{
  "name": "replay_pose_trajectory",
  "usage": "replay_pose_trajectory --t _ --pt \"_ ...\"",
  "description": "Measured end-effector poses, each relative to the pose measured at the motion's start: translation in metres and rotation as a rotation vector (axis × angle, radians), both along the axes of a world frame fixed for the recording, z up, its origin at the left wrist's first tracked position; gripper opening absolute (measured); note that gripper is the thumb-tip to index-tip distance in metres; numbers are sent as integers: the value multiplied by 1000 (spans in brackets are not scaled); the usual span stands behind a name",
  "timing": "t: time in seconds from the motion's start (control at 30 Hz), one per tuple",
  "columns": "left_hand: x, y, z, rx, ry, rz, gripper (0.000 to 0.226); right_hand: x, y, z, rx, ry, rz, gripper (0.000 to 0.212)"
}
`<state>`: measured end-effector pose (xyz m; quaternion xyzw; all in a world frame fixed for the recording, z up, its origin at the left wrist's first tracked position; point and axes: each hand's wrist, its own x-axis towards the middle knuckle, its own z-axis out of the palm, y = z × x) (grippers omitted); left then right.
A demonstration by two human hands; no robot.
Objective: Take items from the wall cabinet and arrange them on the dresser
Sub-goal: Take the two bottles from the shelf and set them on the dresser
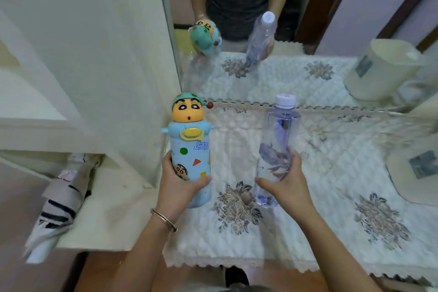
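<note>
Left hand point(179, 181) is wrapping the lower body of the cartoon flask point(190, 149), centre-left of the frame; thumb is crossing the front, fingers curling round the far side. Right hand point(285, 184) is closing on the lower half of the clear bottle point(276, 149), centre of the frame. Both are leaning slightly, bases down over the quilted dresser cover point(308, 232); cannot tell whether either base is touching the cloth.

Handling, as judged: flask looks like rigid moulded plastic with a bulky character-head lid, so probably top-heavy; the low-to-mid body grip seems right, not the head or the yellow latch. Surface looks smooth, possibly slick. Clear bottle appears thin-walled and largely full (liquid hard to read through the glare), so likely weighty and a bit squashy; a firm hold around the body suits better than the lilac cap.

Padded cloth may be giving an uneven footing, so both could be tipping when set down. Mirror point(260, 31) at upper centre is repeating both items.
</note>
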<state>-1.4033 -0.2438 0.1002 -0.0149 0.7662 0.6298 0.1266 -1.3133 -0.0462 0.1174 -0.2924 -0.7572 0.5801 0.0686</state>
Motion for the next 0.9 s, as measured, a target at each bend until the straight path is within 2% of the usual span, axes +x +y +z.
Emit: replay_pose_trajectory --t 0.17,0.37,0.57,0.73,0.9 --pt "-38 18 -7 56 0 -74 92 -32 -1 -7 78 28 -3 77" --pt "-61 23 -32 -82 59 -190 93 -58 1 -28 85 35 -7 82" --pt "-58 29 -44 -86 70 -212 75 -70 0 -39 2 -16 13 74" --pt "-56 25 -49 -104 15 -189 74 -73 -1 -49 -15 -60 46 76" --pt "-54 26 -52 -148 50 -255 71 -65 5 -53 21 18 115 75"
